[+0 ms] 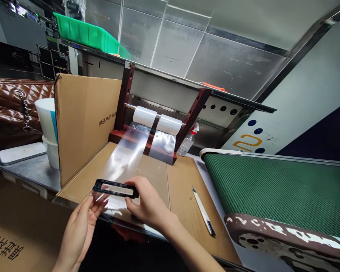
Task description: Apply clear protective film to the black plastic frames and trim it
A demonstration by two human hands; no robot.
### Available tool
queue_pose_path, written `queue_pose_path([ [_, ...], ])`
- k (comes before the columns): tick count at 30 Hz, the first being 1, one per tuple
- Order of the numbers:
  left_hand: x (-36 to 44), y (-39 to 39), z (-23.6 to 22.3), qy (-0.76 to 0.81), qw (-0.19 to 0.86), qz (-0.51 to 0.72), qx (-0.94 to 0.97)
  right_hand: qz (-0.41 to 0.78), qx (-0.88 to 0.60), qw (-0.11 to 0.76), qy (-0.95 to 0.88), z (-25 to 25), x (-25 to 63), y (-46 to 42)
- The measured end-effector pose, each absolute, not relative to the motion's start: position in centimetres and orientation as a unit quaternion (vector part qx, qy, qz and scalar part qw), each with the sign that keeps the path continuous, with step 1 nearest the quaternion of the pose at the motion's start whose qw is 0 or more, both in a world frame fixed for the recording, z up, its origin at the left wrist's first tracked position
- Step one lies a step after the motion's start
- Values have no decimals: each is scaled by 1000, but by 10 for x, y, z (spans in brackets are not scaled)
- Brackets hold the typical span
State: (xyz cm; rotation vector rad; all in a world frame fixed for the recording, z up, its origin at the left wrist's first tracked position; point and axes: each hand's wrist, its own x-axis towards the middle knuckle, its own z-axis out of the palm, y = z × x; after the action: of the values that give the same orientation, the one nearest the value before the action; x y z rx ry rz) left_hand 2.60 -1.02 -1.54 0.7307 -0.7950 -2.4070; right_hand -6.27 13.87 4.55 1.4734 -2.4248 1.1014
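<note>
A flat black frame part [115, 188] with a pale rectangular window lies across a strip of clear plastic film [124, 158] on the cardboard work surface [181, 189]. My right hand [146, 204] grips the part's right end with thumb and fingers. My left hand [83, 223] touches its left end and the film edge below it. The film runs back to two white rolls [157, 120] on a dark red stand [192, 113].
A cardboard flap [82, 124] stands upright on the left, with white cups [47, 124] and a brown quilted bag [8, 109] behind it. A white pen-like tool [203, 211] lies to the right. A green conveyor belt [272, 189] fills the right side. A spray bottle [187, 141] stands behind the stand.
</note>
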Motion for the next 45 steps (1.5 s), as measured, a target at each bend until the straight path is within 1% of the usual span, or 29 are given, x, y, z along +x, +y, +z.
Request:
queue_pose_path([
  [11, 27, -9, -20, -292, 240, -889, 259, 350, 471, 24, -809, 42, -64, 135],
  [20, 28, -9, -8, -264, 222, -890, 299, 334, 471, 6, -816, 39, -62, 135],
  [28, 29, -10, -6, -245, 208, -894, 312, 334, 468, 7, -818, 37, -62, 135],
  [45, 29, 26, -14, -261, 126, -938, 188, 357, 459, 8, -813, 33, -61, 130],
])
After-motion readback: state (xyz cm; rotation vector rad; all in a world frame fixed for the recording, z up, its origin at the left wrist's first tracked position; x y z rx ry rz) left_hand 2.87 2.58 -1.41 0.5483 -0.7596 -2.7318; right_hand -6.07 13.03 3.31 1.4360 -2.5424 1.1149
